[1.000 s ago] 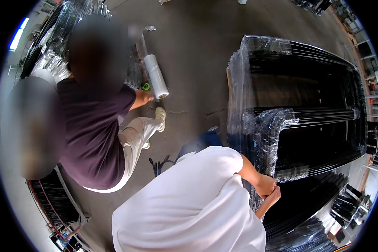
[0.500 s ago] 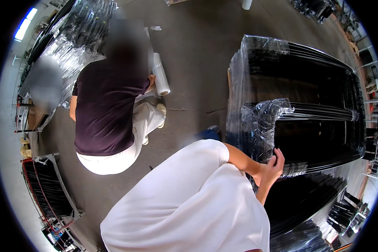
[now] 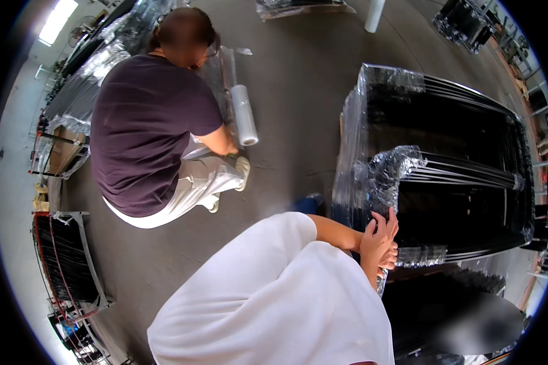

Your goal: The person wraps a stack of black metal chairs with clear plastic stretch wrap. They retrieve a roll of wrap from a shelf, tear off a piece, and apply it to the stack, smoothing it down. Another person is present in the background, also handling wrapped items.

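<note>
Film (image 3: 380,173) already covered several joints of the black frames (image 3: 469,176), stacked right by the hands; long stretches remained bare. The right hand (image 3: 377,242) spread loosely, gripping nothing; the left hand (image 3: 389,257) curled beside it, half hidden, its hold impossible to tell.

Grey floor (image 3: 298,91), pale wall (image 3: 18,173), bright window (image 3: 58,22)

The grey floor (image 3: 292,115) bears a wrapped frame stack (image 3: 469,172); a film roll (image 3: 244,115); a scrap (image 3: 244,52).
</note>
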The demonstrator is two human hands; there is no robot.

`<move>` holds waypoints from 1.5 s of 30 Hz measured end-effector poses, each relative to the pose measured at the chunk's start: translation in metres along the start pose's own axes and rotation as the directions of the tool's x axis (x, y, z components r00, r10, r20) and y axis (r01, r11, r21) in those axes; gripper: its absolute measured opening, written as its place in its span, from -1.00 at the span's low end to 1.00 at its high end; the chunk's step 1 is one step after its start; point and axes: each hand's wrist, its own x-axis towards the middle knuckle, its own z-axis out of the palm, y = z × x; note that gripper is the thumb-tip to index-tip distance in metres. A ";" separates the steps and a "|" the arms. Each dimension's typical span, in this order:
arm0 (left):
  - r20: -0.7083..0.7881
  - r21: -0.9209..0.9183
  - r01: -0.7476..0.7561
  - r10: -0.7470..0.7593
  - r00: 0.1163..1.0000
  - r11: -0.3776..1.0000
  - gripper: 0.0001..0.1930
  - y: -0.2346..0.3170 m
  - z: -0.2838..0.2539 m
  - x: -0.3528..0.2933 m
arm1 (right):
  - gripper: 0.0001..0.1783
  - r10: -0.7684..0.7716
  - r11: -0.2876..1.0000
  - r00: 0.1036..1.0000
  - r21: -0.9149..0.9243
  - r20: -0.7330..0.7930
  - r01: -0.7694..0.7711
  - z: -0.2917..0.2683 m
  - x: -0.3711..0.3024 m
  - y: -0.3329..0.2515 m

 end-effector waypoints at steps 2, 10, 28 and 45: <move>0.004 0.044 0.014 -0.014 1.000 0.999 -0.87 0.001 0.001 -0.001 | -0.79 -0.003 1.000 1.000 -0.005 -0.005 0.003 -0.001 -0.002 0.005; 0.046 0.160 0.114 -0.123 0.991 0.981 -0.85 0.003 0.001 -0.005 | -0.81 -0.092 0.996 0.995 -0.001 -0.040 0.092 -0.006 0.002 -0.010; 0.053 0.266 0.216 -0.238 0.970 0.939 -0.76 0.008 0.000 0.000 | -0.84 -0.128 0.990 0.991 -0.058 -0.026 0.127 -0.006 0.003 0.002; -0.086 -0.525 -0.180 0.159 0.984 0.832 -0.84 -0.034 -0.001 0.023 | -0.86 0.099 0.742 0.995 0.665 0.012 -0.082 -0.009 0.014 0.033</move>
